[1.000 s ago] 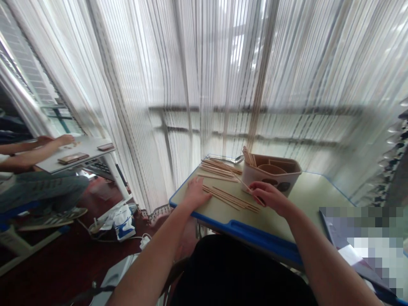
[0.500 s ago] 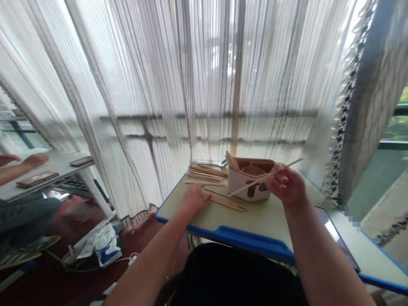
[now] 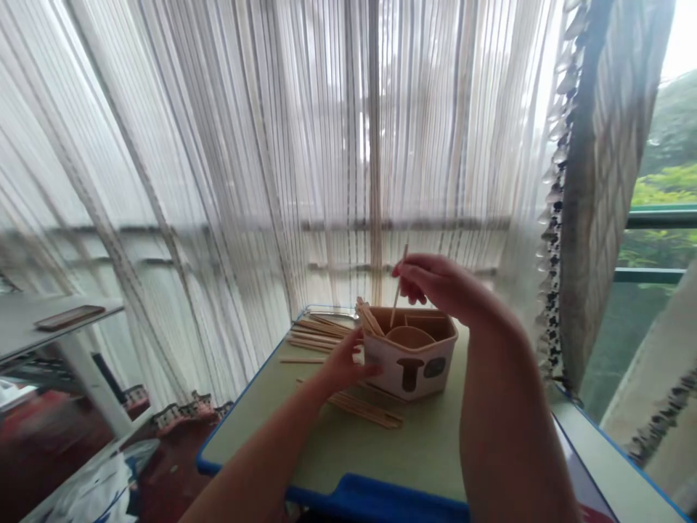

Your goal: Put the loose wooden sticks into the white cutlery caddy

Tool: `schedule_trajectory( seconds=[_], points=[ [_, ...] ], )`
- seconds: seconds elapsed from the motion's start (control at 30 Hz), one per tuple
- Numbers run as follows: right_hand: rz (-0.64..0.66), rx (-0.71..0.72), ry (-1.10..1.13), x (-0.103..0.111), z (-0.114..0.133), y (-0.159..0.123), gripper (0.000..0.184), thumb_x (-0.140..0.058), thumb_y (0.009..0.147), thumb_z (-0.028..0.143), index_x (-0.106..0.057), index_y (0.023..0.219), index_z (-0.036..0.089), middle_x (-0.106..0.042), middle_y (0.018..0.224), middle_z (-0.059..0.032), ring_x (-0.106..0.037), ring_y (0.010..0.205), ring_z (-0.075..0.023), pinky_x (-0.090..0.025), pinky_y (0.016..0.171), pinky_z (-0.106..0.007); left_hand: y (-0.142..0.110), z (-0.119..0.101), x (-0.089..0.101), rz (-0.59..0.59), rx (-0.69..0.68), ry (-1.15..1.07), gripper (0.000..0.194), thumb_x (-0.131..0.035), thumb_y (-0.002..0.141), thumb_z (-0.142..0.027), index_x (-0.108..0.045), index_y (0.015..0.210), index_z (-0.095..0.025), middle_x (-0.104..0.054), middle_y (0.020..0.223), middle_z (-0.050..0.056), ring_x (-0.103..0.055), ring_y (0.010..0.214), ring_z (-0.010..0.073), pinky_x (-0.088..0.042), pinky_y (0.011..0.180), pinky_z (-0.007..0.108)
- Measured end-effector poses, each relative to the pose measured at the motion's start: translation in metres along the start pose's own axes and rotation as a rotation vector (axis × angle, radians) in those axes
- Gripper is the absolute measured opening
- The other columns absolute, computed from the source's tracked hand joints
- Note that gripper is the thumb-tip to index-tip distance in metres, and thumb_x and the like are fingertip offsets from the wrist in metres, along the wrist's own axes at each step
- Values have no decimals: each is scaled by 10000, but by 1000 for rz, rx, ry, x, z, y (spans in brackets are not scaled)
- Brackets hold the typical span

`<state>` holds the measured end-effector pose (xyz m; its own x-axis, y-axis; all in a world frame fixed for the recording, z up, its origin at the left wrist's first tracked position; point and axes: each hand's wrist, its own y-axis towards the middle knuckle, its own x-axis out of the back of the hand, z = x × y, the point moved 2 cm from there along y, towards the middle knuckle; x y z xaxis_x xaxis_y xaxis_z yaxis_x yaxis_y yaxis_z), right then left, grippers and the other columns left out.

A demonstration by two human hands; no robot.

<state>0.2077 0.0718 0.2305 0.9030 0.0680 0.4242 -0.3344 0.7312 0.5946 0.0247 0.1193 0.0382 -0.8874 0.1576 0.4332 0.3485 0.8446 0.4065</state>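
Note:
A white storage box (image 3: 406, 374) with brown compartments and a mushroom print stands on the small desk (image 3: 435, 454). My left hand (image 3: 344, 367) cups its left front corner, thumb along the front face and fingers at the side. Above the box, my right hand (image 3: 428, 280) pinches one thin wooden chopstick (image 3: 397, 294). The stick slants steeply, its lower end inside the box's back left part. A bundle of chopsticks (image 3: 369, 318) leans in the left compartment. Loose chopsticks (image 3: 316, 335) lie left of the box, and several more chopsticks (image 3: 367, 412) lie in front of it.
A shiny metal-looking item (image 3: 335, 314) lies at the desk's back edge. A flat dark-edged device (image 3: 580, 465) rests to the right of my right forearm. Sheer curtains (image 3: 245, 181) hang right behind the desk. Another table (image 3: 51, 330) stands at far left.
My right hand has carried the chopstick left and tilted it upright over the box. My left hand has moved from the loose chopsticks to the box's corner. The view has shifted.

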Motion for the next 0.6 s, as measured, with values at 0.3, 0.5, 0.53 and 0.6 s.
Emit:
schedule_trajectory(
  seconds=[0.3,0.5,0.53,0.6],
  points=[
    [116,-256,-228,-23,-39,23,246,-453,820,281,-649,790,135,-654,655,-47,-533,497,-90,-349,450,-205,6,24,2,-87,74,-217,527,-778,598,-316,-550,1058,-196,-633,1046,70,-578,1005,224,-469,787,330],
    [133,-128,-661,-32,-50,25,194,-567,757,282,-719,808,172,-681,737,-44,-561,628,-113,-373,578,-220,3,24,5,-90,53,-185,501,-764,619,-353,-553,1046,-198,-639,1003,56,-588,967,193,-475,775,311],
    [169,-155,-674,-33,-52,25,184,-583,742,269,-724,818,179,-684,738,-39,-563,627,-113,-373,576,-217,2,24,5,-87,50,-154,479,-758,626,-356,-563,1032,-193,-642,995,56,-594,949,186,-478,771,307],
    [215,-198,-705,-35,-57,26,179,-597,720,252,-730,823,189,-687,732,-34,-562,616,-111,-374,568,-215,-1,23,6,-90,36,-96,447,-747,640,-360,-579,1015,-184,-648,982,60,-607,908,176,-486,752,296]
  ],
)
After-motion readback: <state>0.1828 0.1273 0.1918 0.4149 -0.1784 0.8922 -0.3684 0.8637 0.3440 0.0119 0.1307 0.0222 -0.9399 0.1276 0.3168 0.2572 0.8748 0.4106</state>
